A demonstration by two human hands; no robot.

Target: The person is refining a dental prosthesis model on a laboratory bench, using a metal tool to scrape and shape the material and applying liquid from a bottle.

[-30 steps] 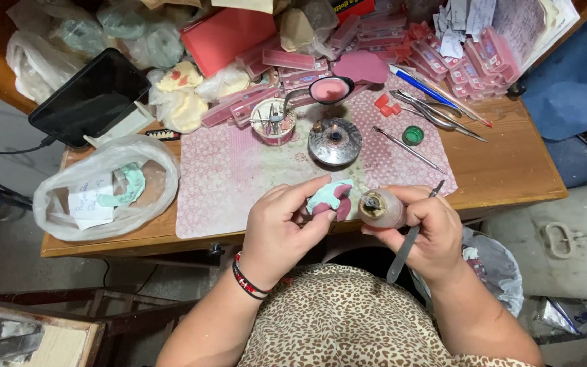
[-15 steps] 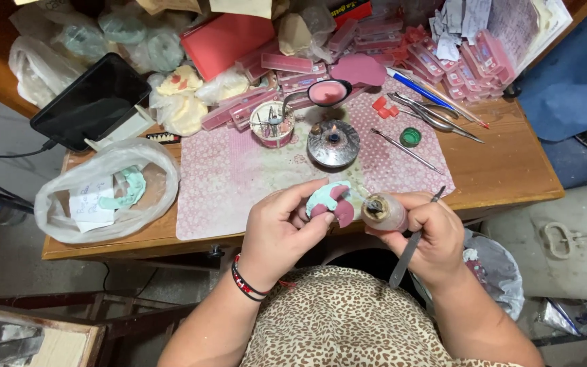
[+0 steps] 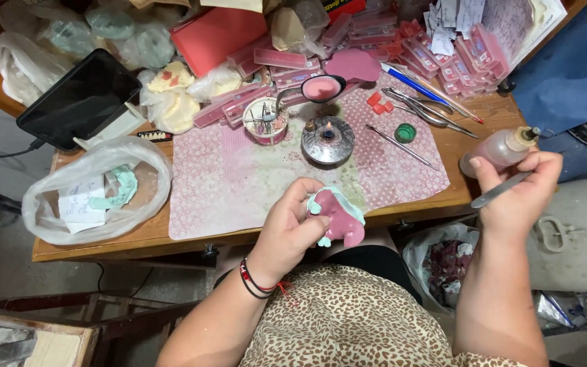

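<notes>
- Upper left of the frame: a dark tablet lies tilted on the table, its cable running off the left edge
- Below it, a clear bag holds a slip of paper and a green mould
- Left of centre: a pink patterned mat covers the table's middle; on its upper edge stand a small cup of tools and a round burner with a small flame
- Centre, low: the left hand keeps its place at the table's near edge, fingers clamped round a pink dental cast with a green rim; cast sits where it was a second ago
- Behind, top centre: a red box, pink trays and a pink bowl crowd the back of the table
- Right of centre: a green cap and a metal pick lie on the mat; pliers and a blue pen lie just above
- Right side: the right hand has swung out from beside the cast to the right edge of the table, well apart from it now
- Its fingers are closed on a small bottle, tilted with the nozzle to the right, and a flat metal spatula is tucked in the same grip
- By the look of it, the bottle's work at the cast is paused or over, with the cast left to the left hand alone
- Lower right: a waste bag sits under the table
</notes>
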